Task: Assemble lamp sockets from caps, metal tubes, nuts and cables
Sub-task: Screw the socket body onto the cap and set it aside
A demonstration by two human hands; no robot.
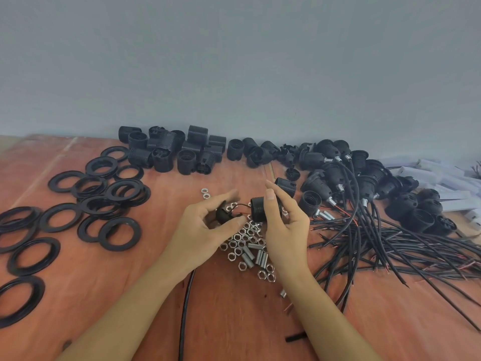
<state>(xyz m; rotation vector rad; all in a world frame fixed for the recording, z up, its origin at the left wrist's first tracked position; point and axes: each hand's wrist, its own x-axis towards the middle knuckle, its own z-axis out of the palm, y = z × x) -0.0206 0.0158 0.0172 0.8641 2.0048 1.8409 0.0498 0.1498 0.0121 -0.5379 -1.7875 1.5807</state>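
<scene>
My left hand (208, 225) pinches a black cap (223, 214) between thumb and fingers. My right hand (283, 220) grips a black threaded socket body (258, 209) just to the right of it. Thin red and black wires (240, 207) run between the cap and the body. A black cable (185, 308) trails down toward me from under my left hand. Below both hands lies a heap of silver nuts (243, 238) and short metal tubes (257, 255).
On the wooden table (234, 308), black rings (104, 199) spread across the left. Loose threaded socket bodies (177, 152) line the back by the wall. Assembled sockets (364, 178) with cables (403, 251) pile up at right. White boxes (442, 178) sit far right.
</scene>
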